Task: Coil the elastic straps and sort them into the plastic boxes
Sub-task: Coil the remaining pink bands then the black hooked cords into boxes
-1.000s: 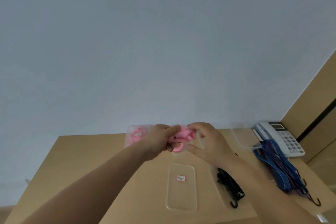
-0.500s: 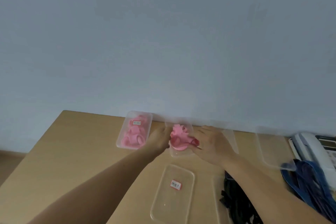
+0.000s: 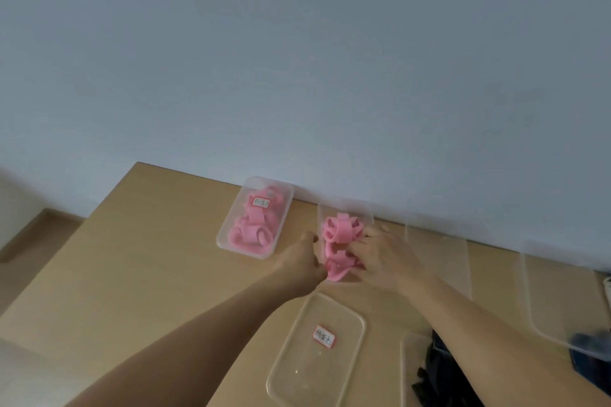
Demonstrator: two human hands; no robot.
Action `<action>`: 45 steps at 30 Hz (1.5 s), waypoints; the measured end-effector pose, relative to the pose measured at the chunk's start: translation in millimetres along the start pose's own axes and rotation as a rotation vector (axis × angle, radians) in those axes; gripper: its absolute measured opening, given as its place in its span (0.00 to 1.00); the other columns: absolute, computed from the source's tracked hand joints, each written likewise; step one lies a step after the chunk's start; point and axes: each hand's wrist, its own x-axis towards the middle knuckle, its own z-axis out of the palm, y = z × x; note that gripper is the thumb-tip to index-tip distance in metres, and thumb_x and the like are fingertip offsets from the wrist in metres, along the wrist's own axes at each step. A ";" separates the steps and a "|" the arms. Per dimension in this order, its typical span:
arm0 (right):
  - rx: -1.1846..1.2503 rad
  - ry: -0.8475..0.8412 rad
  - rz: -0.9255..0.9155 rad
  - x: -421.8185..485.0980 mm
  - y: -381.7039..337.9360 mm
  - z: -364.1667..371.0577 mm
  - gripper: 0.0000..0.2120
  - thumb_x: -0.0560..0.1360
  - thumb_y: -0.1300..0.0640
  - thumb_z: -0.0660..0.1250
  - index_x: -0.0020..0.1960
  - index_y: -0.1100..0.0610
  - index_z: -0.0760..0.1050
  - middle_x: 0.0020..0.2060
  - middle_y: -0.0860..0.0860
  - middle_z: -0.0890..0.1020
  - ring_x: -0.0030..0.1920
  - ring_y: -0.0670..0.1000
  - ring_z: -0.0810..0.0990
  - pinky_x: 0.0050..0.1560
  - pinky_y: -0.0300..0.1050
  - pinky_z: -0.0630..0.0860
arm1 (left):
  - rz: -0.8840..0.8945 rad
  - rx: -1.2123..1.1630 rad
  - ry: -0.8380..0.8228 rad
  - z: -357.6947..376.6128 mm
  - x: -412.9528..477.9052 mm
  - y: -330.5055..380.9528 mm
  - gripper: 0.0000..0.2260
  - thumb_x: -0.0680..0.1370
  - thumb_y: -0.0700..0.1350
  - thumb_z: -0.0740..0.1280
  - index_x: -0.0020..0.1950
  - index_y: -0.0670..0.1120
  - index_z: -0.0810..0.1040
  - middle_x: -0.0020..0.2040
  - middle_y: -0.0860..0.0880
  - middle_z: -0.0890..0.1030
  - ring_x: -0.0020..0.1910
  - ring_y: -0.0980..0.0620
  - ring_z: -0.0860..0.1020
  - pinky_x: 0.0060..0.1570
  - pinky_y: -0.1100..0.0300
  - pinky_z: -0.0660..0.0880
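Observation:
A coiled pink strap (image 3: 338, 266) lies at the near end of an open clear plastic box (image 3: 363, 208) by the wall. My left hand (image 3: 302, 263) and my right hand (image 3: 385, 258) both grip this coil, holding it down inside the box. Further back in the same box sit more pink coils (image 3: 342, 228). To the left stands a lidded clear box (image 3: 256, 218) full of pink coiled straps, with a red-edged label on its lid.
A clear lid (image 3: 317, 350) with a red-edged label lies near me on the wooden table (image 3: 148, 258). Two more clear boxes (image 3: 436, 248) (image 3: 568, 301) stand to the right. Black straps (image 3: 439, 370) lie at the lower right.
Both hands moved forward and down, carrying the pink coil from mid-air into the open box. The camera tilted down and left, so the phone and blue straps left the view.

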 end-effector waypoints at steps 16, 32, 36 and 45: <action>0.053 -0.022 0.073 -9.8 0.9 16.3 0.19 0.78 0.43 0.62 0.65 0.50 0.75 0.59 0.46 0.78 0.59 0.54 0.73 0.55 0.46 0.69 | 0.668 0.772 0.281 13.6 -1.1 0.1 0.11 0.76 0.48 0.62 0.47 0.48 0.84 0.49 0.51 0.83 0.55 0.47 0.79 0.56 0.53 0.76; 0.008 0.076 0.142 -22.0 -8.8 21.0 0.18 0.74 0.51 0.68 0.62 0.53 0.78 0.55 0.48 0.80 0.56 0.55 0.77 0.51 0.52 0.75 | 0.611 0.724 0.194 13.2 -0.7 -6.4 0.17 0.81 0.50 0.56 0.60 0.48 0.82 0.69 0.50 0.76 0.68 0.46 0.71 0.65 0.48 0.67; 0.028 0.008 0.183 -23.9 -14.7 21.6 0.19 0.78 0.47 0.61 0.67 0.51 0.73 0.65 0.44 0.74 0.65 0.53 0.70 0.61 0.51 0.68 | 0.574 0.746 0.145 11.2 -0.7 -9.4 0.19 0.82 0.51 0.53 0.68 0.48 0.75 0.72 0.49 0.71 0.73 0.45 0.65 0.69 0.48 0.62; 0.002 0.000 0.364 -35.0 -47.0 -1.8 0.20 0.81 0.44 0.53 0.71 0.47 0.67 0.73 0.42 0.65 0.70 0.50 0.62 0.64 0.50 0.64 | 0.565 0.744 0.069 -9.1 -11.0 -5.3 0.22 0.82 0.51 0.54 0.76 0.50 0.64 0.78 0.49 0.62 0.78 0.46 0.55 0.73 0.47 0.56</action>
